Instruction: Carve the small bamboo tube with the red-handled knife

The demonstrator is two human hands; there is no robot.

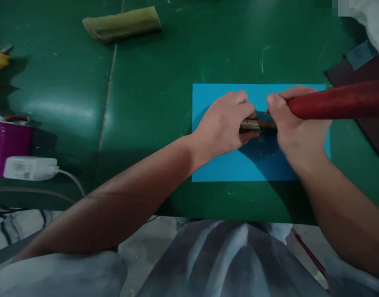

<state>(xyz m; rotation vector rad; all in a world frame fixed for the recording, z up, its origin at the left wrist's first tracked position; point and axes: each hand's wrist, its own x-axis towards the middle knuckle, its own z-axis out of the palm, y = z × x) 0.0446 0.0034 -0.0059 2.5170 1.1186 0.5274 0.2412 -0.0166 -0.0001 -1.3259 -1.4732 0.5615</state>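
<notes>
Currently the left hand (225,119) has its fingers clamped on a brown stick (251,125), which points toward three o'clock over a blue sheet (211,169). The right hand (304,138) grips a red handle (341,100) (whether it also pinches the stick, I cannot tell). A bamboo piece (124,25) lies at the view's eleven o'clock on the green table (155,82).

A person's two hands (222,121) (304,138), one brown stick (251,125), one red rod (341,100), one blue sheet (220,171), one bamboo piece (124,25), one white charger (31,168), one purple box (11,138).
</notes>
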